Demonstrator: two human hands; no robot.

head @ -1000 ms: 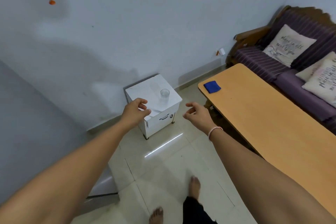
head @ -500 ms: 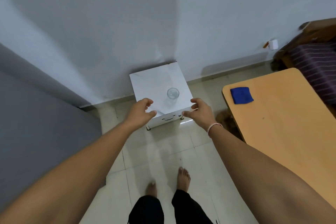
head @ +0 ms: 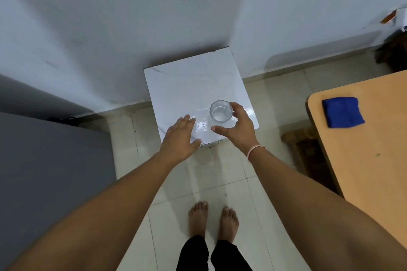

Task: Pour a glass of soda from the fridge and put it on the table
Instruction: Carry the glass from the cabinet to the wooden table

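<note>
Nearest to me, at 6 o'clock, I see two bare feet on the tiled floor, toes toward 12 o'clock. Two forearms run up from the bottom corners toward the middle.

My left hand lies flat, palm down, fingers straight and together, holding nothing, over the near left corner of the white cabinet. I cannot tell whether it touches the top. My right hand carries one thin band at the wrist. Its thumb and fingers are spread wide in a curve around the glass, thumb at the near side, fingertips at the 3 o'clock side. I cannot tell whether they touch it yet.

One clear glass stands upright on the cabinet's near right part, its long axis vertical and its open mouth facing up at me. It looks empty.

At 3 o'clock there is one wooden table, with one blue cloth lying flat near its far corner. At 9 o'clock sits one grey block, cut off by the edge. Farthest away, the pale wall rises behind the cabinet.
</note>
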